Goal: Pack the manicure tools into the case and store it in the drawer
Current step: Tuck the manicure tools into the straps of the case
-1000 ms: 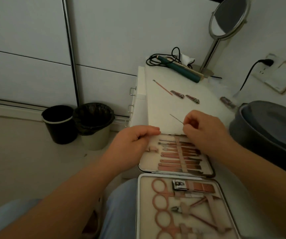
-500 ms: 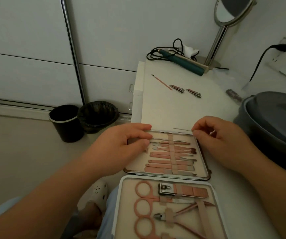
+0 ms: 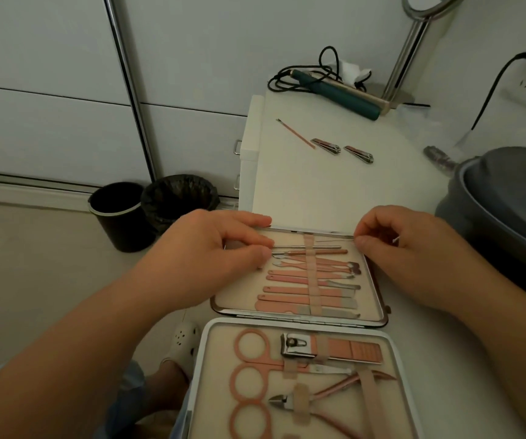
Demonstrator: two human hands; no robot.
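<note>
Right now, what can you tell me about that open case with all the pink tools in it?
The manicure case lies fully open and flat on the white tabletop, its two hinged halves lined in cream. Rose-gold tools sit under elastic straps: slim files and pushers in the far half, scissors, a nail clipper and nippers in the near half. The left hand rests on the far half's left side, while the right hand pinches a thin needle-like tool at its top slot.
</note>
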